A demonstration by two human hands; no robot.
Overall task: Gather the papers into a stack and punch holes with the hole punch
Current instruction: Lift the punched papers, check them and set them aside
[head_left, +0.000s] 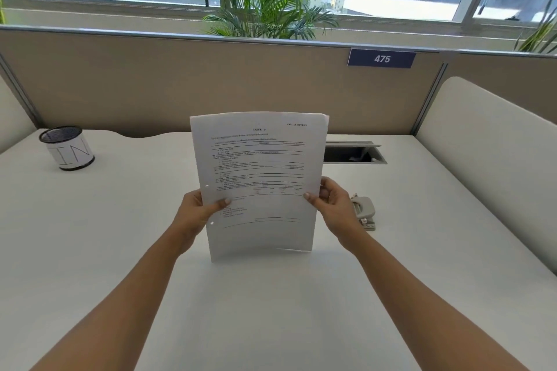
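The left hand (199, 208) and right hand (331, 202) pinch the upright paper stack (259, 166) by its sides over the desk's (120, 250) middle; offset sheets could slip, misaligning holes at the hole punch (364, 211).

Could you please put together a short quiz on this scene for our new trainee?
1. True or false: the hole punch lies on the desk, beside the right hand.
2. What holds the papers upright? A: one hand. B: both hands. C: nothing.
3. How many punched holes show along the papers' left edge?
Key: 1 true. 2 B: the left hand and right hand grip the sides. 3 two.
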